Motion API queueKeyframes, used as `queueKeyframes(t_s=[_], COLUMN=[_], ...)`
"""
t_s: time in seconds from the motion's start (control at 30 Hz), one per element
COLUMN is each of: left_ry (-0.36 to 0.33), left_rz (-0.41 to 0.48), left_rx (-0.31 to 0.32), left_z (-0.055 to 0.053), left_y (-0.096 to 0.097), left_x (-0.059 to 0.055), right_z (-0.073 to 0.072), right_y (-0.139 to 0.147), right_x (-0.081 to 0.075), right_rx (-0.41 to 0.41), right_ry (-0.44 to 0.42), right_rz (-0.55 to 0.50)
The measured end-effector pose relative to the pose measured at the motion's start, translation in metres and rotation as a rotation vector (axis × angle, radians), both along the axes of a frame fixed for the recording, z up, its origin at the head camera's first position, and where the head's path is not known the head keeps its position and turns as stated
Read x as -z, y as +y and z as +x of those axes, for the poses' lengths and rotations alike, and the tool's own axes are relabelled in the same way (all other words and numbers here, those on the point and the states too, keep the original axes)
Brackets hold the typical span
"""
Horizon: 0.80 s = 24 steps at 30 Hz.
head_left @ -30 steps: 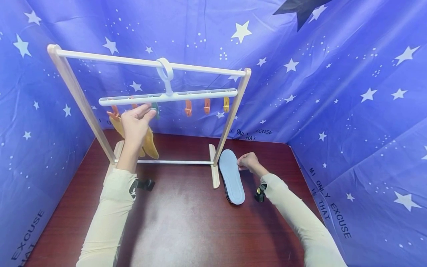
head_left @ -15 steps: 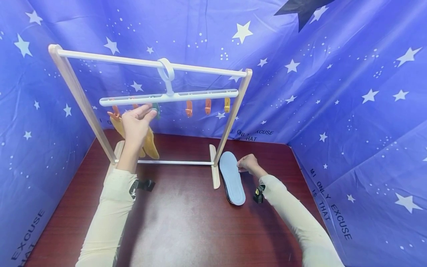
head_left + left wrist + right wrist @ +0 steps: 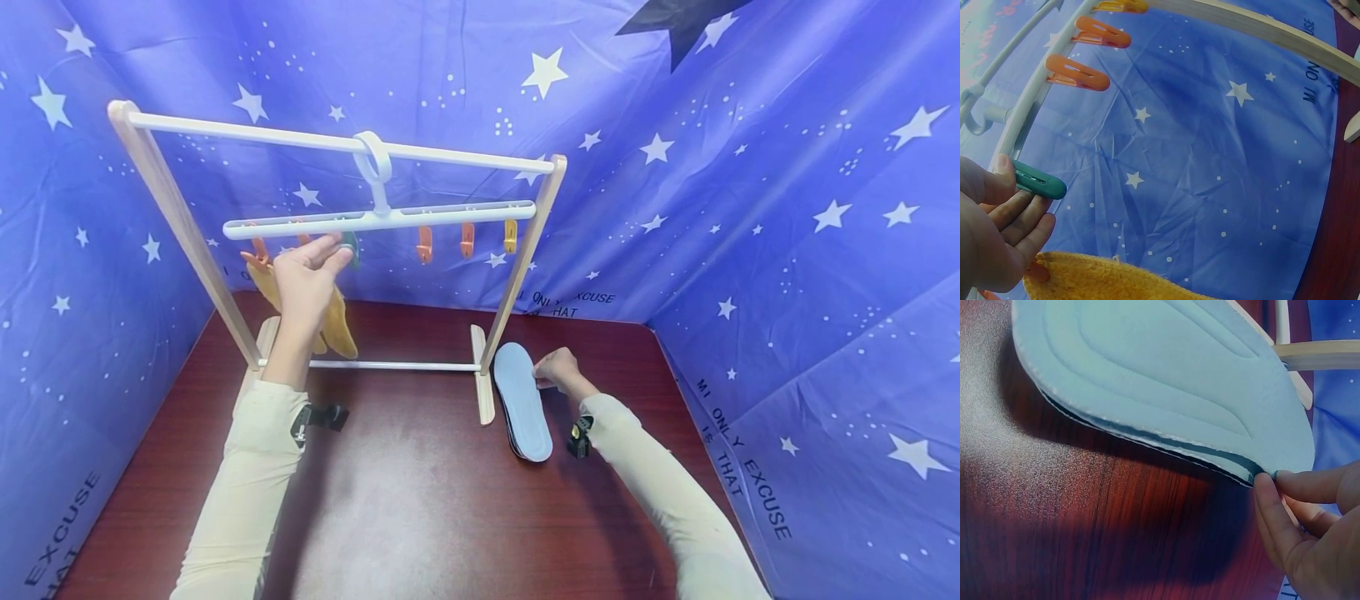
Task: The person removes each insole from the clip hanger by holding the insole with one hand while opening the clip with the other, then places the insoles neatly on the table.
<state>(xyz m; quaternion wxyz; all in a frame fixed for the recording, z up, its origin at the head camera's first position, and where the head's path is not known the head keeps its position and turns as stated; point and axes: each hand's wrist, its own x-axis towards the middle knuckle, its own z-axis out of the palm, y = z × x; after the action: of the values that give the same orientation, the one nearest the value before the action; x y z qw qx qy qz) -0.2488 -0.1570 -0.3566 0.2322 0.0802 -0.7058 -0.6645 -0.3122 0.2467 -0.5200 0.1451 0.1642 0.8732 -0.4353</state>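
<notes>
My left hand (image 3: 303,283) is raised under the white hanger bar (image 3: 315,223), pinching a green clip (image 3: 1041,180) between thumb and fingers. Just below that hand, a yellow cloth (image 3: 1104,275) hangs from orange clips (image 3: 258,250) at the bar's left end; the hand hides part of it. My right hand (image 3: 558,369) pinches the edge of a light blue shoe insole (image 3: 521,400) at the right foot of the rack. In the right wrist view, thumb and fingertips grip the insole's side, and a dark layer shows beneath its pale top.
A wooden rack (image 3: 161,200) with white rods carries the hanger by its ring (image 3: 371,157). Two more orange clips (image 3: 467,239) and a yellow clip (image 3: 511,236) hang on the right half of the bar. Blue star-printed curtain (image 3: 750,167) surrounds the dark red table (image 3: 420,500).
The insole's far end has shifted slightly toward me, with the right hand still pinching its edge. The left hand stays on the green clip.
</notes>
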Motion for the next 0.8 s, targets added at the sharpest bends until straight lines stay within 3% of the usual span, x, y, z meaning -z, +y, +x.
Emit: queueKeyframes(t_s=[0.33, 0.8], left_ry=[0.004, -0.007], left_rz=[0.003, 0.017], left_rx=[-0.001, 0.000], left_z=[0.0004, 0.0008], left_y=[-0.0001, 0.0009], left_x=[0.0003, -0.0006], right_z=[-0.0012, 0.0021], right_y=[-0.0041, -0.0067], right_x=[0.0005, -0.0037], right_rx=[0.023, 0.031], right_ry=[-0.016, -0.002], right_rz=[0.073, 0.058])
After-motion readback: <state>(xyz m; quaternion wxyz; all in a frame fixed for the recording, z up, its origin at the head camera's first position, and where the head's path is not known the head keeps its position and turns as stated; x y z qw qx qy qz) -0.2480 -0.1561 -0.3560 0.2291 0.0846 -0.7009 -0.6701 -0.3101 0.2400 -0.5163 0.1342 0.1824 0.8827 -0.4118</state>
